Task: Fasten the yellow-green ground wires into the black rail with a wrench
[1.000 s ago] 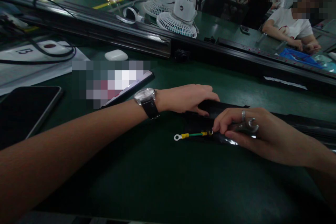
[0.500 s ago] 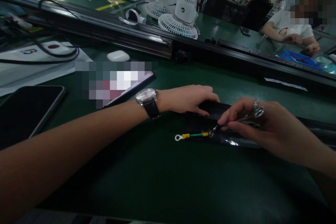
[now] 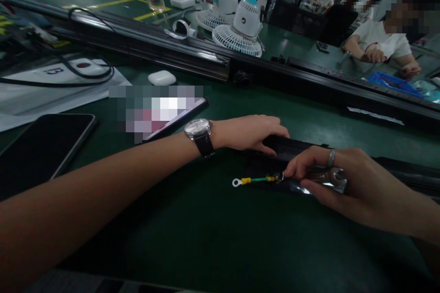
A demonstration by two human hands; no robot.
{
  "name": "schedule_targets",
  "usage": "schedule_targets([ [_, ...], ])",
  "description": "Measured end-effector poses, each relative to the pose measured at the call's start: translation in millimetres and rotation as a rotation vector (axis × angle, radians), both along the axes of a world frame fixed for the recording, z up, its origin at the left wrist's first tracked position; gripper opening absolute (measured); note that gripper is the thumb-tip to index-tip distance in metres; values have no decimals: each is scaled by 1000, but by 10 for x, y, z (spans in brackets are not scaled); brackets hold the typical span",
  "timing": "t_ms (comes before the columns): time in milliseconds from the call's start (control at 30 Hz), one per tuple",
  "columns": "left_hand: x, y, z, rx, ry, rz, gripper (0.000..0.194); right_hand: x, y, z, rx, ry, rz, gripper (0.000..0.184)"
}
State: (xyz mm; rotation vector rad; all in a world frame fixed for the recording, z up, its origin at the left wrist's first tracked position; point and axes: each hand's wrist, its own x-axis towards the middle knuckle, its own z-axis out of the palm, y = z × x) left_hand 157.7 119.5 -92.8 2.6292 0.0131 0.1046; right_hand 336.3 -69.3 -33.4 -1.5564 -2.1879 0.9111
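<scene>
The right hand (image 3: 357,187) is pinching a wrench (image 3: 338,177) at three o'clock from the green-yellow wire (image 3: 258,180); the left hand's (image 3: 245,133) grip is clasping the black profile (image 3: 292,145) toward twelve o'clock. Bracing firmly and seating the wrench squarely should be preventing slips.

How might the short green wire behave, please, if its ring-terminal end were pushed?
The green wire looks thin, so it may flex. Its ring terminal looks metallic, so is probably rigid. Its other end seems to meet a fastener, so it might pivot there.
</scene>
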Motion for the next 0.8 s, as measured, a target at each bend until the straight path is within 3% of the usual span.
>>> schedule_targets([
  [800, 4, -8, 18, 6, 34, 13, 40, 9, 12, -44, 16, -86, -3, 28],
])
